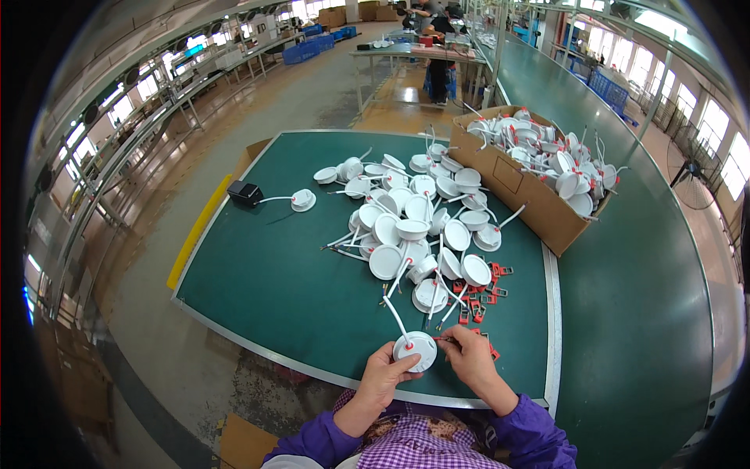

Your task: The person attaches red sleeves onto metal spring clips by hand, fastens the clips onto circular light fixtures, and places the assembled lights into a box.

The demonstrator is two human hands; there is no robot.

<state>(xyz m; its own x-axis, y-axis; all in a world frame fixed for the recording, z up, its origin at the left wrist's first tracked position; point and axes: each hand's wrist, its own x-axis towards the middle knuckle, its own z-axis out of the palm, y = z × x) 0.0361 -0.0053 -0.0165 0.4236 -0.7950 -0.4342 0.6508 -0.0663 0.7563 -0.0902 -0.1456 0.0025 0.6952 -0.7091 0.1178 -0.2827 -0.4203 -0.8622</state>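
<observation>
My left hand (380, 377) grips a round white plastic housing (414, 356) by its lower edge, thumb on its face. From a red fitting on that housing, a white cable (395, 313) runs up and away. My right hand (471, 361) pinches a small red piece (440, 338) at the housing's right rim; it looks like one of the loose red clips (476, 301) lying just beyond on the green table. Farther off spreads a heap of similar white round housings (412, 228) with cables, some ends showing bare wires.
On the right, a cardboard box (519, 184) full of more housings stands by a long green conveyor (625, 234). A black cube-shaped device (244, 193) is wired to a single housing (303, 201) at the table's left. Another person (439, 59) stands at a far bench.
</observation>
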